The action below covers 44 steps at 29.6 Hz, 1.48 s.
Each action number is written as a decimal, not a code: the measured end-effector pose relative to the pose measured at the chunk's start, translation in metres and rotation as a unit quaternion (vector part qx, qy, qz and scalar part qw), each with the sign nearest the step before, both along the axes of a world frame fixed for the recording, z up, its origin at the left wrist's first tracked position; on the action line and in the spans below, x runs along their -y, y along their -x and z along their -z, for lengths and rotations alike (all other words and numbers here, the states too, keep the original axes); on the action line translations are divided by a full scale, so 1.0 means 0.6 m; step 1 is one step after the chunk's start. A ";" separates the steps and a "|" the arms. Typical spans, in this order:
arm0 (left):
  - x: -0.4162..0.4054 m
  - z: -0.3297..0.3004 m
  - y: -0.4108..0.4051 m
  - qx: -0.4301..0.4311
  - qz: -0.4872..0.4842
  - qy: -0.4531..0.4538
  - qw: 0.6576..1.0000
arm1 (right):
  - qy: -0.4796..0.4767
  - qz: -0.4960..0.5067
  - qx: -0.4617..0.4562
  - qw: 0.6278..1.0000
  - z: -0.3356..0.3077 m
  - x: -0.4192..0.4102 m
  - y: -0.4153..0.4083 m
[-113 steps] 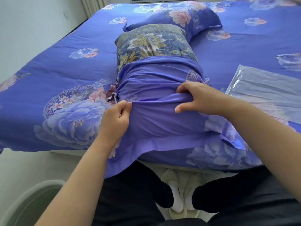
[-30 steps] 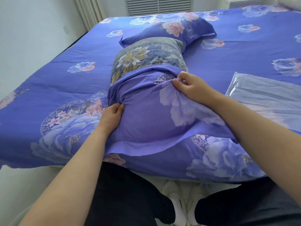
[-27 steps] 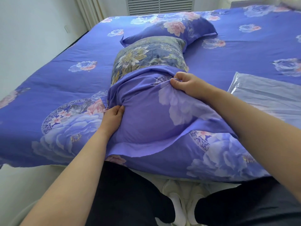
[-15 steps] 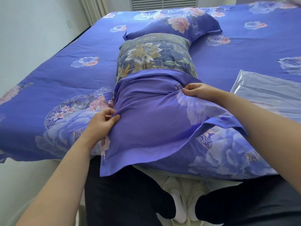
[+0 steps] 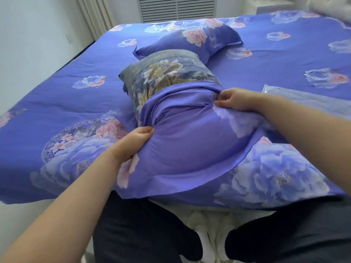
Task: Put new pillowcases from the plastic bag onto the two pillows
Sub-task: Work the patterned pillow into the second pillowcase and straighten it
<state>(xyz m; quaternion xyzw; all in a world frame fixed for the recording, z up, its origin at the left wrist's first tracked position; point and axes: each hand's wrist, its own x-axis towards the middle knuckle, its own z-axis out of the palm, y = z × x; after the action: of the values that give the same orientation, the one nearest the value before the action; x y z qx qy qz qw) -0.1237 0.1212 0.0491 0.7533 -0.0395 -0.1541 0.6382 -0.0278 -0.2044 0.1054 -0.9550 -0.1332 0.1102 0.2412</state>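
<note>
A pillow in a dark floral cover (image 5: 167, 73) lies lengthwise on the bed, its near half inside a purple pillowcase (image 5: 190, 137). My left hand (image 5: 133, 145) grips the case's left side, fabric bunched in its fingers. My right hand (image 5: 237, 100) pinches the case's open edge at the pillow's right side. Behind it lies a second pillow (image 5: 197, 40) in a purple floral case. The clear plastic bag (image 5: 307, 99) lies flat at the right, partly hidden by my right arm.
The bed is spread with a purple floral sheet (image 5: 57, 103), and its near edge runs just in front of my dark-clothed legs (image 5: 136, 230). A white wall stands on the left, and a louvred vent (image 5: 178, 7) is behind the bed.
The pillowcase's open edge has crept further up the pillow. My left hand slid forward along the left side and regripped; my right hand still pinches the edge.
</note>
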 end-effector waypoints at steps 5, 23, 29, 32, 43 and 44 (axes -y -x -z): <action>0.165 0.035 0.032 0.044 0.021 -0.043 0.998 | 0.218 0.083 0.178 0.956 -0.055 0.044 -0.057; 0.276 0.047 0.020 0.288 -0.117 -0.276 0.909 | -0.529 0.393 -0.229 0.716 0.139 -0.023 0.314; 0.251 0.035 0.041 0.457 -0.146 -0.482 0.733 | -0.720 0.440 -0.285 0.455 0.117 -0.096 0.273; 0.250 0.031 0.038 0.418 -0.157 -0.528 0.722 | -0.706 0.490 -0.248 0.447 0.119 -0.129 0.235; 0.202 -0.005 0.017 0.274 -0.140 -0.239 0.921 | -0.501 0.462 0.079 0.728 0.151 -0.050 0.262; 0.194 -0.012 0.006 0.239 -0.165 -0.221 0.931 | -0.479 0.453 0.096 0.745 0.146 -0.031 0.263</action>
<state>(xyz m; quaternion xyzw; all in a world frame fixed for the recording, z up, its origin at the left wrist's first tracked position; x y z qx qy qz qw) -0.1273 0.0050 0.0562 0.8856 -0.0314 0.1329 0.4438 -0.1856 -0.1857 0.0179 -0.6670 0.2576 -0.1828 0.6748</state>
